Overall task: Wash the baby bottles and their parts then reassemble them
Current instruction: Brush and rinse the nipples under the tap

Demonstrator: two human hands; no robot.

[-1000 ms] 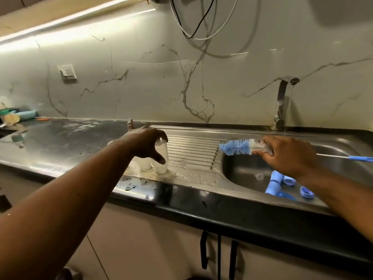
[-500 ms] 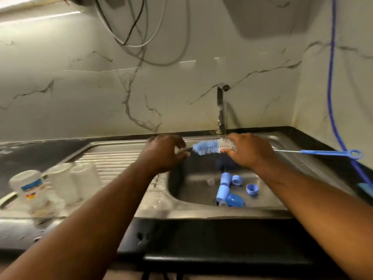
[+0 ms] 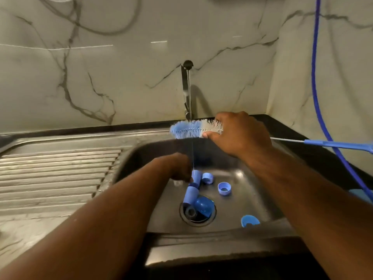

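My right hand [image 3: 240,134] grips the bottle brush [image 3: 189,129] at the base of its blue and white bristles, holding it level above the sink [image 3: 252,190]. Its thin blue handle [image 3: 339,144] sticks out to the right. My left hand [image 3: 178,168] is down in the basin, fingertips at a blue tube-shaped part [image 3: 196,175]; blur hides whether it holds anything. More blue parts lie on the sink floor: two rings [image 3: 207,177] [image 3: 224,188], a cap [image 3: 190,195], a dome cap [image 3: 202,205] over the drain, and another dome [image 3: 249,220] near the front.
The tap [image 3: 187,89] stands at the back and runs a thin stream into the basin. A ribbed draining board [image 3: 56,168] lies to the left. A blue hose [image 3: 314,77] hangs down the right wall. The black counter edge [image 3: 222,267] runs along the front.
The view swung right and down, away from the bottles on the draining board. My left hand dropped from the brush tip into the basin. My right hand kept hold of the brush.
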